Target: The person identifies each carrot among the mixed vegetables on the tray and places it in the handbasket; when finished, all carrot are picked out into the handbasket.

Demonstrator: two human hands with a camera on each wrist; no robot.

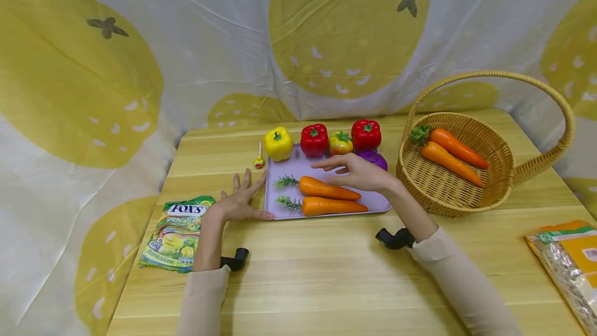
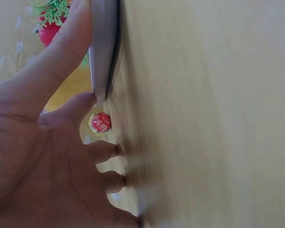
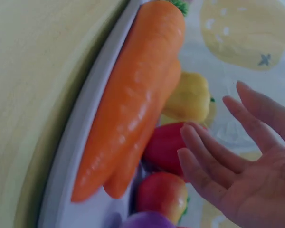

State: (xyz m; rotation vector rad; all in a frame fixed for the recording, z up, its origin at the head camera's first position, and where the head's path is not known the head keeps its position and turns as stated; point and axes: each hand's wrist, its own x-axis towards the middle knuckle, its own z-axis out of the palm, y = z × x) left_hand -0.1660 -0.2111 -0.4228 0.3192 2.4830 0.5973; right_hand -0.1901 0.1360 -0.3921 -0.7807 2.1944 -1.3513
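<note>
Hovering above two carrots (image 1: 332, 206), right grip (image 1: 361, 171) loosely spread; left grip (image 1: 238, 205) splayed, touching lilac tray (image 1: 303, 167)

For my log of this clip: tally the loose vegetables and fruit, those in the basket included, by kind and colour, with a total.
Long orange carrots: 4
Glossy red bell peppers: 2
Yellow bell pepper: 1
Round red-and-yellow tomato-like piece: 1
Round purple piece, partly hidden, exact kind unclear: 1
Total: 9
</note>
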